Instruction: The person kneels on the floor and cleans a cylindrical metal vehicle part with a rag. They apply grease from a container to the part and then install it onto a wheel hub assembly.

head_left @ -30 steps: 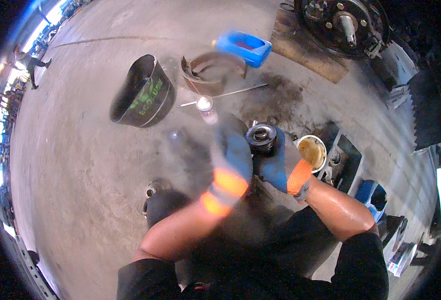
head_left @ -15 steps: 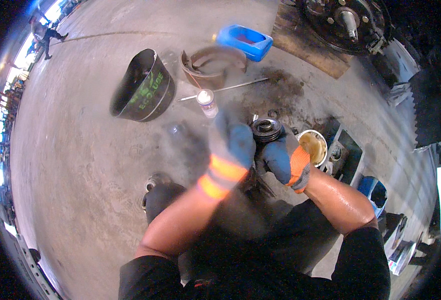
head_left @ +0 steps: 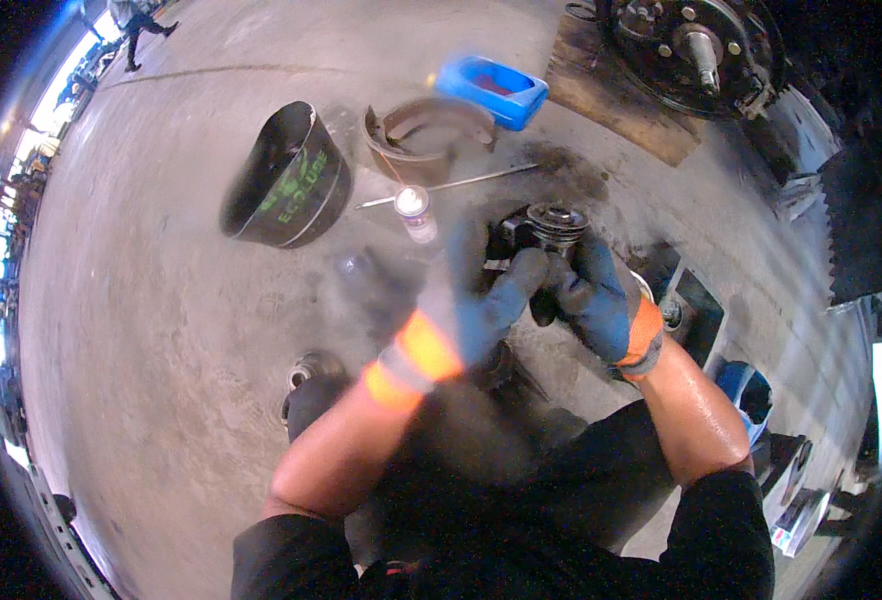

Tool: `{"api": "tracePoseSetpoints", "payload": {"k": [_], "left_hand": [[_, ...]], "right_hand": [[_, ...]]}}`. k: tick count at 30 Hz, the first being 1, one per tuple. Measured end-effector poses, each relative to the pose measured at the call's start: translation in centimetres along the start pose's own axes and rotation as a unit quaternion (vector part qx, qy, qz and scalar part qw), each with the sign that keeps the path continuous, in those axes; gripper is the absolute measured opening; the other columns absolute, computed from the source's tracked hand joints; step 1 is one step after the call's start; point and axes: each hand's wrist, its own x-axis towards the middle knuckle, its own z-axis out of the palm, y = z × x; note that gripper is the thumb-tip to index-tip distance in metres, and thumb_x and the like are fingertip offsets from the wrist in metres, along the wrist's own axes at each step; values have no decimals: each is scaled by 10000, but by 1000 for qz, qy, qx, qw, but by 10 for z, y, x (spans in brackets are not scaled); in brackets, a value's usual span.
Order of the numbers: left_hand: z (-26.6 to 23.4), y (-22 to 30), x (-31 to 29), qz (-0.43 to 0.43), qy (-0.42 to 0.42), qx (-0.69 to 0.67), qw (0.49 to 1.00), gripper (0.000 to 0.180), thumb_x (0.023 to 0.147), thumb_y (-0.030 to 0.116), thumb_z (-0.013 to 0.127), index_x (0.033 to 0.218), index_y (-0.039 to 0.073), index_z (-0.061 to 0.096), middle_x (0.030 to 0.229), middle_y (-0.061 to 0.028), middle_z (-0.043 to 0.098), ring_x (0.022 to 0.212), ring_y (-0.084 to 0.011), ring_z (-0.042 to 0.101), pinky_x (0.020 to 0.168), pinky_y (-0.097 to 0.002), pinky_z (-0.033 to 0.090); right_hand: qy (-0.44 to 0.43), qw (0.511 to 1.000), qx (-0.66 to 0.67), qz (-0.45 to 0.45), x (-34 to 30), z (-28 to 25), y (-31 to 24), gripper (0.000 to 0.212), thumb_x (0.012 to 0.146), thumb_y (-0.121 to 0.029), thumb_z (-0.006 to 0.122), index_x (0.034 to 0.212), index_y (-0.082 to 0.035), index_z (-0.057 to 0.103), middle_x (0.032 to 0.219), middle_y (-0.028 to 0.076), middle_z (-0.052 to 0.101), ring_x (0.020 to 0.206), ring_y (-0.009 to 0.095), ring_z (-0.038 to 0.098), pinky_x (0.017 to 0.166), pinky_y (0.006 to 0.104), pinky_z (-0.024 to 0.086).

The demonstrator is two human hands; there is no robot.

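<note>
Both of my hands wear blue gloves with orange cuffs and meet in front of me over the floor. Between them is a dark, greasy metal part with a round, grooved top like a pulley [head_left: 557, 222]. My right hand [head_left: 601, 300] wraps its right side and underside. My left hand [head_left: 486, 300] closes on its left side, thumb pressed near the right thumb; haze blurs part of this hand. Just beyond the left hand stands a small can with a white top [head_left: 414, 210] and a thin red straw. The undersides of the part are hidden by the gloves.
A black bucket with green lettering [head_left: 296, 190], curved brake shoes [head_left: 426, 135] and a thin metal rod [head_left: 481, 180] lie ahead. Farther off are a cut-open blue jug [head_left: 491, 90] and a wheel hub [head_left: 701, 55]. A grey metal tray [head_left: 701, 325] sits right. Someone walks far left.
The metal part has moved slightly away and right, and its top is tilted differently. My left hand, previously beside it, now grips it together with the right.
</note>
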Motion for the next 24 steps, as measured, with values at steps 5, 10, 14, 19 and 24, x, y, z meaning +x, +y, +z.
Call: {"api": "tracePoseSetpoints", "payload": {"k": [5, 10, 14, 19, 24], "left_hand": [[-6, -1, 2, -87, -15, -9, 996, 284, 983, 88, 531, 1258, 15, 523, 1041, -67, 639, 869, -131, 621, 768, -295, 527], [-6, 10, 3, -105, 14, 29, 994, 215, 985, 102, 545, 1181, 21, 581, 961, -39, 647, 837, -121, 618, 731, -287, 522], [-5, 11, 4, -111, 5, -36, 993, 224, 978, 104, 595, 1179, 12, 567, 960, -67, 647, 842, -117, 605, 714, -271, 512], [-5, 10, 5, -75, 13, -21, 997, 241, 1012, 175, 511, 1188, 35, 597, 948, -18, 646, 810, -88, 589, 709, -260, 505], [-15, 4, 5, -139, -20, -62, 988, 251, 1013, 203, 520, 1186, 42, 607, 970, -31, 655, 833, -114, 615, 728, -284, 519]], "right_hand": [[-37, 995, -48, -74, -1, -9, 0, 513, 947, -275, 601, 1367, -58, 401, 1065, 82, 605, 776, 135, 575, 617, 274, 481], [-37, 994, -95, -48, -2, -9, -7, 525, 951, -266, 607, 1371, -40, 386, 1118, 98, 599, 812, 131, 579, 657, 284, 503], [14, 962, -258, -90, 10, -45, 48, 533, 961, -289, 603, 1381, -27, 405, 1118, 93, 609, 840, 130, 590, 717, 295, 512], [14, 996, -39, -79, 23, -49, 62, 495, 990, -320, 559, 1373, -20, 468, 1061, 73, 629, 836, 132, 597, 757, 297, 509], [-56, 993, -65, -77, 9, -14, -4, 514, 998, -398, 542, 1350, -26, 500, 999, 60, 628, 785, 135, 591, 721, 297, 508]]}}
